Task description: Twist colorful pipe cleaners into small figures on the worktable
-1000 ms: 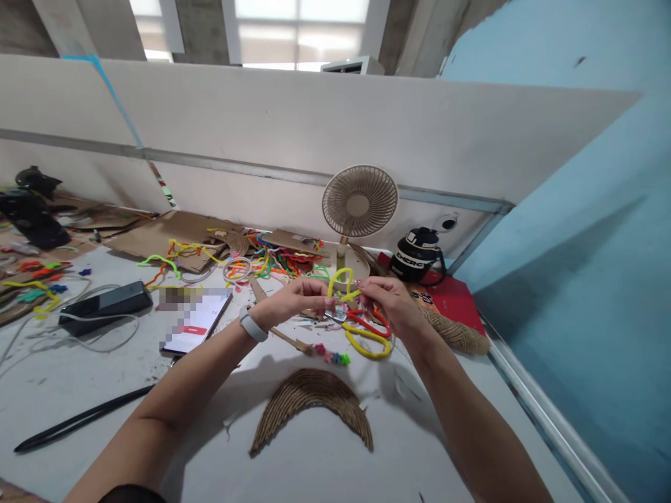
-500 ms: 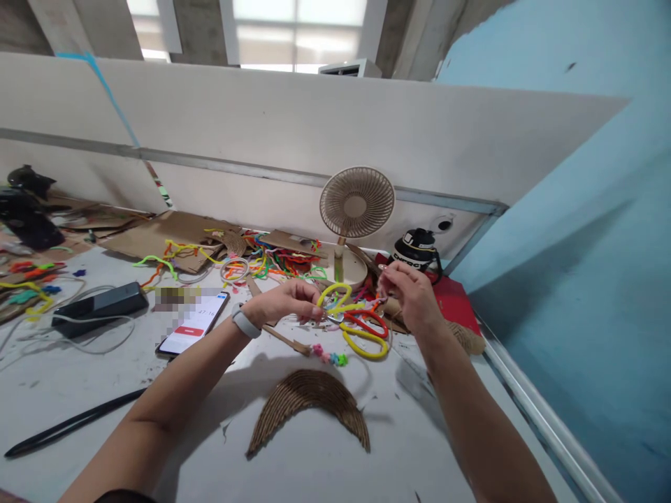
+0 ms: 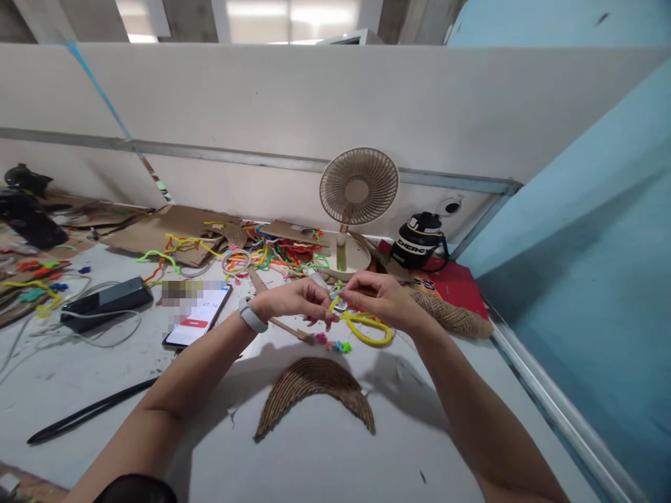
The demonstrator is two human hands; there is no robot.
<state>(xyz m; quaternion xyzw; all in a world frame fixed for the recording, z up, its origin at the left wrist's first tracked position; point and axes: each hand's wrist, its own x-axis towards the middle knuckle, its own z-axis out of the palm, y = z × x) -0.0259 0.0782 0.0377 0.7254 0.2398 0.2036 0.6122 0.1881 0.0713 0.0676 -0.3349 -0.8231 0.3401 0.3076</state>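
Observation:
My left hand (image 3: 304, 300) is closed, its thumb and fingertips pinched at what look like yellow-handled scissors (image 3: 370, 341). One large yellow handle loop shows to the right of the fingers, below my right hand; the blades are hidden. My right hand (image 3: 380, 297) is closed too, thumb and index finger pinched close to the left fingertips. What it grips is mostly covered. Just below the hands lies a cardboard strip (image 3: 293, 331) with small pink, blue and green fuzzy pieces (image 3: 335, 345) at its end. Nearer me sits a brown ribbed crescent (image 3: 314, 388) of cord or cardboard.
Behind the hands stand a small fan (image 3: 359, 187) and a black jug (image 3: 418, 243). Several coloured pipe cleaners (image 3: 286, 255) and cardboard sheets (image 3: 162, 234) lie at the back. On the left are a phone (image 3: 202, 318), a black box (image 3: 107, 304) and a black strap (image 3: 89, 416).
My right hand has moved left and down until its fingertips meet the left hand's. The upper yellow loop and the orange loop no longer show. The camera view has tilted slightly down.

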